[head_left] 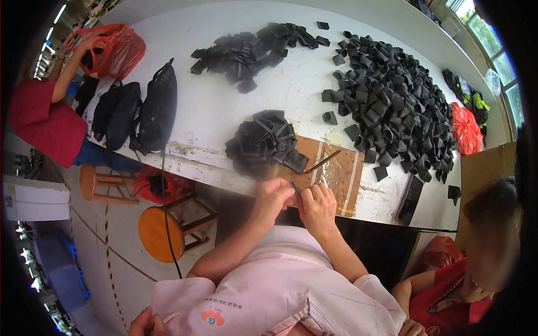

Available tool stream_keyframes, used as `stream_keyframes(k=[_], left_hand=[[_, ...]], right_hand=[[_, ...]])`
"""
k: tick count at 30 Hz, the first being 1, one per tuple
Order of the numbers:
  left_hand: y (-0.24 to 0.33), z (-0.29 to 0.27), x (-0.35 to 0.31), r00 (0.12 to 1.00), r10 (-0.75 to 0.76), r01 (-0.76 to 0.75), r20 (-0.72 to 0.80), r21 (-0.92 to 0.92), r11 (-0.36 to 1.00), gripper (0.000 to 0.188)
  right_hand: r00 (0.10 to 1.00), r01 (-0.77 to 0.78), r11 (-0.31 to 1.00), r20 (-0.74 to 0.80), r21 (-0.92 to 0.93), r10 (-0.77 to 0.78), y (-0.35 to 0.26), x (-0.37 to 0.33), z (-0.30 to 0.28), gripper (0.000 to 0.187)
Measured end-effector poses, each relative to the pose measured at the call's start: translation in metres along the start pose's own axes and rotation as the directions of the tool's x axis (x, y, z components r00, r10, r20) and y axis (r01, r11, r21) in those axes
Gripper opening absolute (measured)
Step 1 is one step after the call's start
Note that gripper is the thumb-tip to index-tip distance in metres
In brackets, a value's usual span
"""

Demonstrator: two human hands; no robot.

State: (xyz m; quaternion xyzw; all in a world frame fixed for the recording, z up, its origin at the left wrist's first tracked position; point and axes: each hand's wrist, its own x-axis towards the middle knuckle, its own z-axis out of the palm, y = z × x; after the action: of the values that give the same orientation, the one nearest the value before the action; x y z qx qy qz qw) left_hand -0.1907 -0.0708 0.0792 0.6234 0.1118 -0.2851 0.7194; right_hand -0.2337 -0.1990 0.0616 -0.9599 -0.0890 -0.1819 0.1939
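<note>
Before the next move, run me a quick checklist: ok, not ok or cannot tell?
1. Small dark piece held between left hand and right hand: ok.
2. Which way that piece faces: cannot tell; fingers cover most of it.
3. Near pile of black pieces just beyond the hands: ok.
4. Brown board free of loose things: not ok; a thin brown strip and black pieces at the near pile's edge lie on it.
5. Large black pile separate from the near pile: ok.
</note>
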Motion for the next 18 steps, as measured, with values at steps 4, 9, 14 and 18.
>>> stream_keyframes(k=[4,9,14,18], left_hand=[[0.003,0.009,0.002,1.0,-0.026,0.026,0.002,0.051,0.998,0.008],[-0.003,0.015,0.005,0.999,-0.04,0.041,-0.011,0.105,0.994,0.009],[-0.004,0.015,0.009,0.999,-0.029,0.026,0.023,0.12,0.992,0.009],[0.0,0.008,0.007,1.0,-0.017,0.017,0.006,0.071,0.997,0.007]], right_hand=[[0.999,-0.005,1.0,-0.036,0.006,0.005,0.007,-0.004,-0.001,0.011],[0.997,-0.013,1.0,-0.072,0.024,0.014,0.012,-0.01,-0.008,0.011],[0.994,-0.058,0.998,-0.09,0.028,0.06,0.016,-0.012,-0.006,0.016],[0.999,-0.047,0.999,-0.011,0.022,0.047,0.011,-0.007,-0.007,0.017]])
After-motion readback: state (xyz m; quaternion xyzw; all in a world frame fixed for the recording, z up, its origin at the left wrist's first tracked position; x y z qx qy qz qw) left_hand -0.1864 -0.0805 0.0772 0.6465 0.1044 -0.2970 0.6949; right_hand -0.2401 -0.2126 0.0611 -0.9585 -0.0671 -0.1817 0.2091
